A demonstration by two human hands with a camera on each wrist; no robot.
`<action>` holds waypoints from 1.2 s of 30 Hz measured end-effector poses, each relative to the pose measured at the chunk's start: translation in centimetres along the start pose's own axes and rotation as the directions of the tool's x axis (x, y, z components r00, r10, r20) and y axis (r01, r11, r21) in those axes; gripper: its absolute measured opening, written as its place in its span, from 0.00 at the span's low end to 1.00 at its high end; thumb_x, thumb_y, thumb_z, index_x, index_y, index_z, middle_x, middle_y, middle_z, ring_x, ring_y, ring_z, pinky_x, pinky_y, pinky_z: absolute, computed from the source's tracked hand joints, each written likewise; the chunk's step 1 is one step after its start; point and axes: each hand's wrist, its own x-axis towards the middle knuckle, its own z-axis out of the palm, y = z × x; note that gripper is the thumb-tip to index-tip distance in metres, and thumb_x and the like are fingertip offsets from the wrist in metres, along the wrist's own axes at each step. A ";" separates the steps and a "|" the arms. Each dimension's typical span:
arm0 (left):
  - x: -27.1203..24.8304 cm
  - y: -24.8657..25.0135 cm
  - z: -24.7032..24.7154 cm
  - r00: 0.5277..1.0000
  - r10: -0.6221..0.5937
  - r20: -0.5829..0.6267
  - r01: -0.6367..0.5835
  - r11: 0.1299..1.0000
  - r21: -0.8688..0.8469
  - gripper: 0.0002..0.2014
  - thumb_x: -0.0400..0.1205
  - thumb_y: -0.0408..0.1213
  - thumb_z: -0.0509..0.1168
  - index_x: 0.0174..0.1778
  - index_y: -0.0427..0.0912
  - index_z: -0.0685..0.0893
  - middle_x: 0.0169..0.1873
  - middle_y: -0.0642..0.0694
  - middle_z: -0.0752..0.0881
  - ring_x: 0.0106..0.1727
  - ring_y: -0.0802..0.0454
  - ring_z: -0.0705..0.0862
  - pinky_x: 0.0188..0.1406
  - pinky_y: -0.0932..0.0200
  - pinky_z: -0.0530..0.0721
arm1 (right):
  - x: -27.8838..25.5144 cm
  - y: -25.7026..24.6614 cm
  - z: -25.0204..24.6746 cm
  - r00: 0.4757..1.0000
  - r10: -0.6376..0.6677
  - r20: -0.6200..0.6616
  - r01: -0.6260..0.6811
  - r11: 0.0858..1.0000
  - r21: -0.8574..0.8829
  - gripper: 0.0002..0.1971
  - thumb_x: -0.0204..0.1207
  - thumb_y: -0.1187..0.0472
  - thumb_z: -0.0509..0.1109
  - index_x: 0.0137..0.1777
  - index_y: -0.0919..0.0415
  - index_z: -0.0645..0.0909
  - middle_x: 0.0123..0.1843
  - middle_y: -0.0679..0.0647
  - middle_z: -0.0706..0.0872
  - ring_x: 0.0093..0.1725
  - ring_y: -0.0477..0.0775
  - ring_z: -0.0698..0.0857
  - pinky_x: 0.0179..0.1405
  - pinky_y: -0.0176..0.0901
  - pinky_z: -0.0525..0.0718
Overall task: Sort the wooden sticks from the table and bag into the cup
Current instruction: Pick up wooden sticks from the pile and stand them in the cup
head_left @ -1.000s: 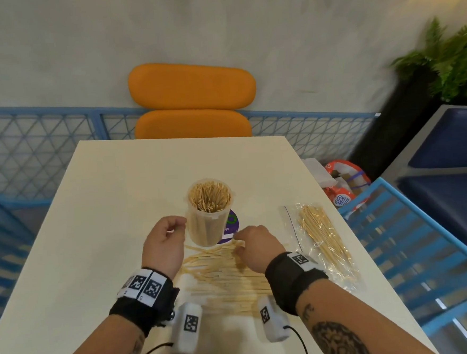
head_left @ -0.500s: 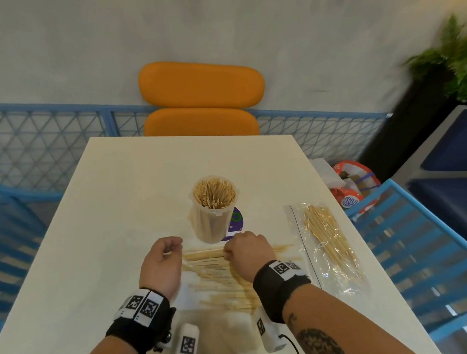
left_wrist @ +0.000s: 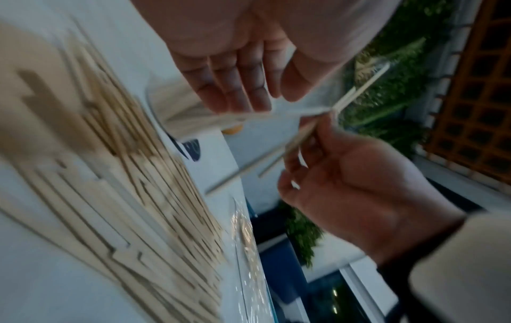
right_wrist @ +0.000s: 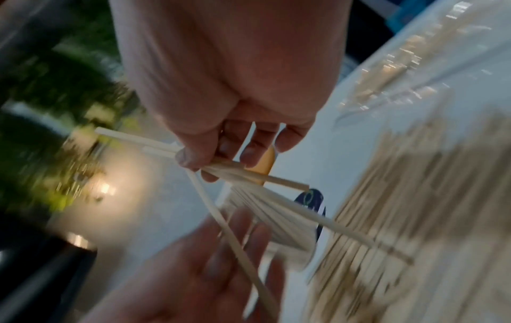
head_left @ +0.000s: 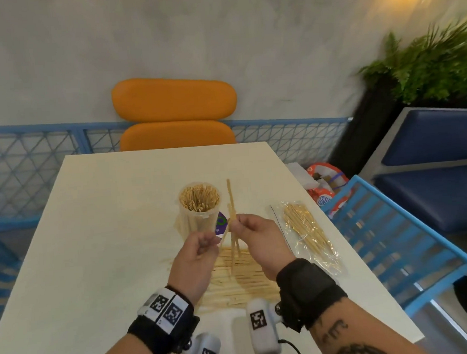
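The pale table (head_left: 98, 241) fills the lower middle of the head view, its far edge against an orange chair (head_left: 174, 98) and its right edge running beside a blue slatted chair (head_left: 396, 234) at the right of the frame. The left half of the tabletop, toward the lower left of the frame, lies bare. A flat spread of wooden sticks (head_left: 242, 281) covers the near centre of the table, reaching close to the near edge. To its right, close to the table's right edge, lies a clear bag (head_left: 311, 235) holding more sticks. Behind the spread, in the centre of the frame, stands the cup (head_left: 200, 206), upright and already packed with sticks. Both hands are raised above the spread, just in front of the cup. The right hand (head_left: 258, 238) pinches a small bunch of sticks (head_left: 231, 204) between thumb and forefinger; they point up past the cup's right side and hang down below the fingers. The left hand (head_left: 196, 258) is beside it, fingers only loosely bent and apart; in the right wrist view one stick crosses them, and whether they grip it cannot be told.
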 end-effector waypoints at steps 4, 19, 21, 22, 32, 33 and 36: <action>-0.6 0.9 2.7 0.958 0.055 0.283 -0.088 0.990 0.106 0.08 0.90 0.42 0.57 0.61 0.54 0.79 0.48 0.57 0.88 0.52 0.60 0.87 0.56 0.58 0.81 | -1.8 -0.3 0.2 0.993 0.111 0.025 -0.114 0.947 0.300 0.09 0.85 0.62 0.68 0.54 0.68 0.84 0.38 0.55 0.84 0.33 0.48 0.82 0.29 0.35 0.79; -2.1 0.7 3.3 0.894 -0.201 0.400 0.182 0.980 0.085 0.14 0.91 0.43 0.55 0.40 0.43 0.74 0.23 0.51 0.70 0.20 0.55 0.62 0.17 0.63 0.57 | -3.1 0.7 -1.4 0.976 0.115 -0.184 -0.085 0.982 0.167 0.18 0.83 0.62 0.70 0.70 0.51 0.76 0.56 0.48 0.90 0.50 0.48 0.90 0.45 0.36 0.86; -2.4 0.4 2.9 0.864 -0.232 0.447 0.198 0.972 0.123 0.15 0.91 0.43 0.54 0.39 0.43 0.73 0.23 0.51 0.71 0.20 0.54 0.62 0.17 0.64 0.57 | -2.4 0.6 -1.5 0.968 0.039 -0.246 -0.016 0.995 0.096 0.23 0.86 0.60 0.66 0.77 0.43 0.65 0.62 0.47 0.86 0.51 0.50 0.90 0.55 0.48 0.89; -2.5 0.3 2.9 0.850 -0.248 0.464 0.207 0.969 0.138 0.15 0.91 0.42 0.54 0.39 0.43 0.72 0.23 0.50 0.72 0.20 0.54 0.62 0.17 0.64 0.57 | -2.1 0.6 -1.6 0.968 -0.001 -0.251 0.011 0.999 0.040 0.20 0.88 0.60 0.63 0.76 0.44 0.65 0.62 0.47 0.85 0.49 0.49 0.91 0.57 0.51 0.88; -1.9 0.6 2.9 0.866 -0.287 0.411 0.315 0.949 0.000 0.13 0.92 0.39 0.51 0.42 0.42 0.72 0.21 0.50 0.69 0.19 0.54 0.65 0.20 0.64 0.59 | -3.1 2.4 -1.5 0.988 0.123 0.098 -0.102 0.976 -0.190 0.15 0.90 0.58 0.57 0.61 0.61 0.86 0.46 0.51 0.89 0.38 0.40 0.85 0.39 0.35 0.80; -1.7 0.5 2.8 0.869 -0.302 0.392 0.342 0.939 -0.034 0.13 0.92 0.40 0.52 0.42 0.42 0.73 0.22 0.50 0.68 0.19 0.55 0.62 0.20 0.65 0.56 | -3.1 2.4 -1.6 0.986 0.134 0.100 -0.114 0.976 -0.183 0.15 0.90 0.57 0.57 0.65 0.59 0.84 0.47 0.50 0.89 0.39 0.41 0.86 0.41 0.38 0.81; -1.1 0.1 2.2 0.879 -0.362 0.310 0.418 0.898 -0.140 0.13 0.91 0.42 0.52 0.44 0.42 0.75 0.23 0.50 0.66 0.20 0.56 0.58 0.21 0.66 0.52 | -1.9 3.3 -2.2 0.992 0.130 -0.006 -0.128 0.967 -0.219 0.15 0.90 0.56 0.57 0.73 0.51 0.76 0.56 0.47 0.89 0.49 0.46 0.89 0.48 0.38 0.82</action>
